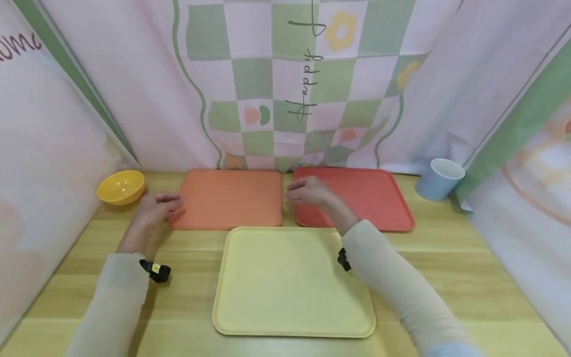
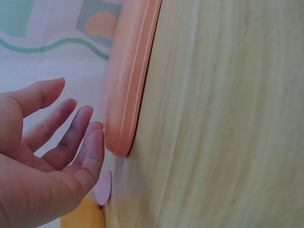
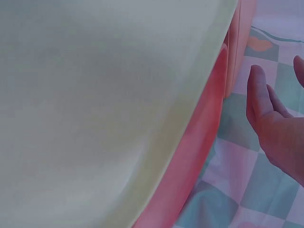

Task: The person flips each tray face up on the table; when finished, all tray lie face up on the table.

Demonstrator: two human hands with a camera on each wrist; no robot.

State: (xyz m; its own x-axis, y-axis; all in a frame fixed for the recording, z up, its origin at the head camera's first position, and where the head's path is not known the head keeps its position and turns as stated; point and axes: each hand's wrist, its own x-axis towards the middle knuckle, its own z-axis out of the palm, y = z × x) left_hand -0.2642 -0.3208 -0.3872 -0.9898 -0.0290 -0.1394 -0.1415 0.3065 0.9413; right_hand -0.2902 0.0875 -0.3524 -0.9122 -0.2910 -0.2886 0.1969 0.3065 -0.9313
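Observation:
My left hand (image 1: 153, 208) is at the left edge of an orange tray (image 1: 232, 198), its fingers loosely bent and holding nothing. In the left wrist view, its fingertips come right up to the corner of that orange tray (image 2: 126, 95). Over the left side of a red tray (image 1: 366, 198) hovers my right hand (image 1: 310, 191), palm down, with nothing in its fingers. The right wrist view has this hand (image 3: 280, 123) loosely bent beyond the rims. A pale yellow tray (image 1: 294, 282) lies flat in front, partly under the right forearm.
A yellow bowl (image 1: 120, 188) stands at the back left, beside the left hand. At the back right is a light blue cup (image 1: 434, 183). Printed curtains (image 1: 303, 84) enclose the wooden table (image 1: 187, 312) behind and on both sides.

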